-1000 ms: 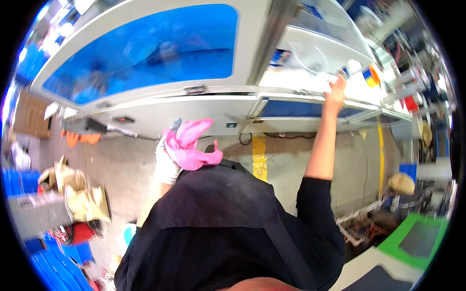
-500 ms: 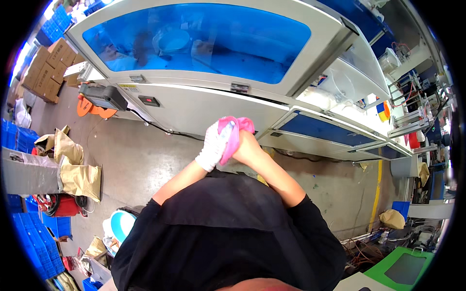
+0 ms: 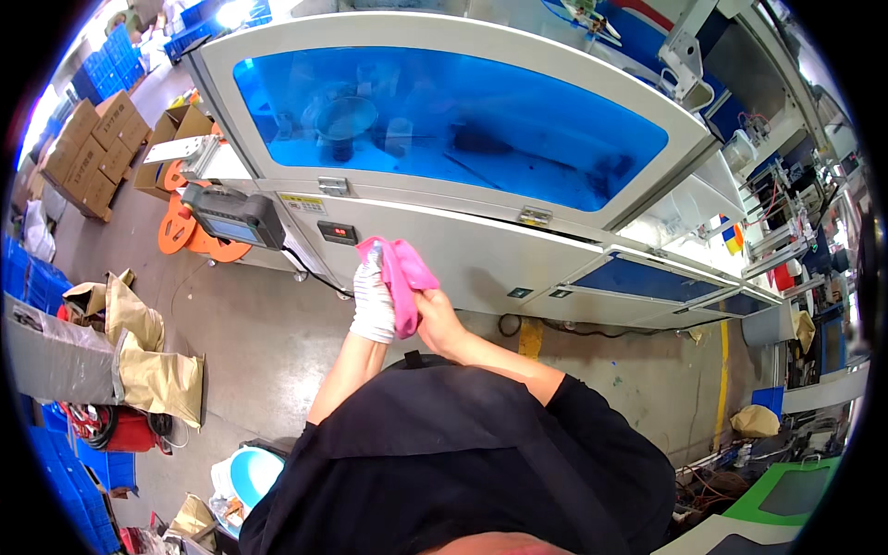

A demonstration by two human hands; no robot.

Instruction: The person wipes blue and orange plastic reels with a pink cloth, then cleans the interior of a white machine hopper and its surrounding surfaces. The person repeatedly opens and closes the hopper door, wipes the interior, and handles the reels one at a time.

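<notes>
A crumpled pink cloth (image 3: 407, 280) is held between my two hands, in front of the lower panel of a white machine. My left hand (image 3: 372, 301) wears a white glove with greyish fingertips. Its fingers point up and are closed against the cloth's left side. My right hand (image 3: 438, 324) is bare and pinches the cloth's lower right edge. Folds of cloth hide part of the fingers of both hands. I cannot make out whether anything small lies inside the cloth.
The white machine (image 3: 444, 245) with a blue window stands ahead. A grey handheld control panel (image 3: 231, 220) hangs at its left corner, its black cable running below. Cardboard boxes (image 3: 97, 153), brown sacks (image 3: 157, 361) and a light-blue basin (image 3: 256, 475) are at left; a green-framed panel (image 3: 791, 495) is at lower right.
My hands and the pink cloth have shifted left in view. The cloth is more spread out, and my right hand has moved to its lower edge. The view has turned, so the machine appears farther right.
</notes>
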